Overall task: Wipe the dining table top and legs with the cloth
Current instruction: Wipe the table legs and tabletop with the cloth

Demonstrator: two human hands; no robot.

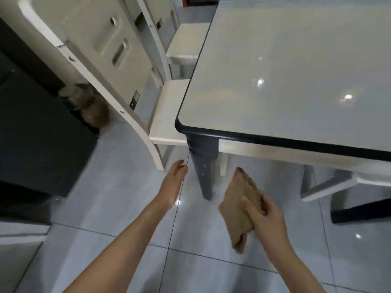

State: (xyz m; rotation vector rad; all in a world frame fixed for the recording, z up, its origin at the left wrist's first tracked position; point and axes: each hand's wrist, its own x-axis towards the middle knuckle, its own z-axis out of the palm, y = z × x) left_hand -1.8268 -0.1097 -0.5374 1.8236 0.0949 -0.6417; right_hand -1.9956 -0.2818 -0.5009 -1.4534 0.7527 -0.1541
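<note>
Cloth (237, 205) folded, upright, right hand (265, 220) gripping

Brown cloth (238, 210), glossy pale-grey table top (296, 70) edged black, dark navy leg (203, 166), cream chairs (169, 115).

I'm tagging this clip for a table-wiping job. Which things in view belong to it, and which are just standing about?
Job: brown cloth, gripped by the right hand; table top; dark table leg; open left hand beside that leg.
Standing about: white chair, second chair behind it, tiled floor.
</note>
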